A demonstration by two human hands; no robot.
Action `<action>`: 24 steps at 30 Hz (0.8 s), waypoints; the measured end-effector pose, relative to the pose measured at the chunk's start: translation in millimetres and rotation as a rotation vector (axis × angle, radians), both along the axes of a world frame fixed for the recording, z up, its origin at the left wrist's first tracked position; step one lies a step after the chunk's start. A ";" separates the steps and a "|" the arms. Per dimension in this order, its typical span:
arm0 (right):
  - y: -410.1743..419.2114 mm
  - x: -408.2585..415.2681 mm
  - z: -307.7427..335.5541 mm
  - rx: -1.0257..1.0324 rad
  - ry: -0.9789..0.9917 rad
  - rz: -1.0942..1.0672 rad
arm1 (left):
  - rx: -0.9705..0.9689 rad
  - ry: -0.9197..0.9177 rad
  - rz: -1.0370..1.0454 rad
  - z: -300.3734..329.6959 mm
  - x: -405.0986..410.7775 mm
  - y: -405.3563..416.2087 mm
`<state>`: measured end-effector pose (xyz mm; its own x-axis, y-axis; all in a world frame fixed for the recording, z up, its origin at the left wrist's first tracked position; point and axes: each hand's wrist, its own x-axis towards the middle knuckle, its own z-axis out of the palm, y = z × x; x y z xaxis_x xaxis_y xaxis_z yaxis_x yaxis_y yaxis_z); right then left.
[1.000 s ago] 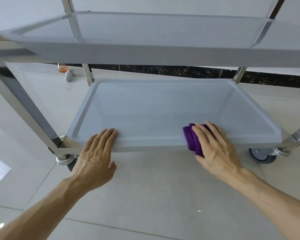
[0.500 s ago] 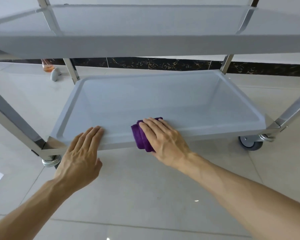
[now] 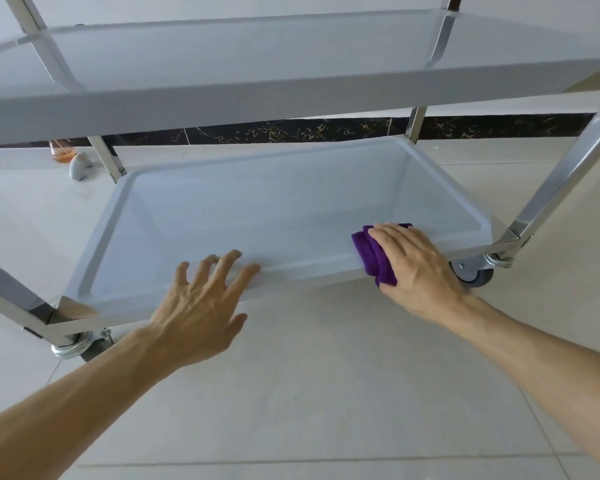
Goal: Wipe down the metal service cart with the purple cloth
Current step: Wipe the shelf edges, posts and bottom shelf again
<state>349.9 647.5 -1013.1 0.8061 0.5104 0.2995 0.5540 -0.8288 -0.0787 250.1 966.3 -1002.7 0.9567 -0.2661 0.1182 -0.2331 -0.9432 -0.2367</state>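
The metal service cart's bottom shelf (image 3: pixel 257 216) is a shallow grey tray between shiny square posts, with an upper shelf (image 3: pixel 257 98) above it. A folded purple cloth (image 3: pixel 373 252) lies over the near rim of the bottom shelf, towards the right end. My right hand (image 3: pixel 416 268) presses flat on top of the cloth, covering most of it. My left hand (image 3: pixel 201 306) has its fingers spread, the fingertips resting on the near rim left of the middle, holding nothing.
A grey caster wheel (image 3: pixel 473 273) sits under the right front corner, another caster (image 3: pixel 71 344) under the left front corner. A small orange-tinted glass (image 3: pixel 61 152) and a grey doorstop (image 3: pixel 78 168) stand on the tiled floor behind the cart, by the dark marble skirting.
My right hand slid the cloth left along the near rim, then back to the right end. My left hand shifted right along the rim and spread its fingers.
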 end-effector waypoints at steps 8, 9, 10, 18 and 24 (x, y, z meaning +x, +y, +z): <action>1.3 -4.6 -7.2 -0.034 -0.025 -0.024 | 0.134 0.112 0.064 -13.6 48.5 -80.8; 3.5 -6.7 -6.8 -0.055 -0.025 -0.033 | 0.164 0.110 0.068 -15.4 46.5 -78.9; 6.6 -9.3 -6.5 -0.074 -0.031 -0.041 | 0.184 0.105 0.069 -16.9 44.7 -76.5; 63.9 -25.7 -4.4 -0.153 -0.060 0.077 | 0.286 0.021 0.048 -25.1 26.1 -48.1; 67.0 -26.1 -6.0 -0.212 -0.084 0.191 | 0.266 -0.104 -0.027 -26.0 14.2 -7.2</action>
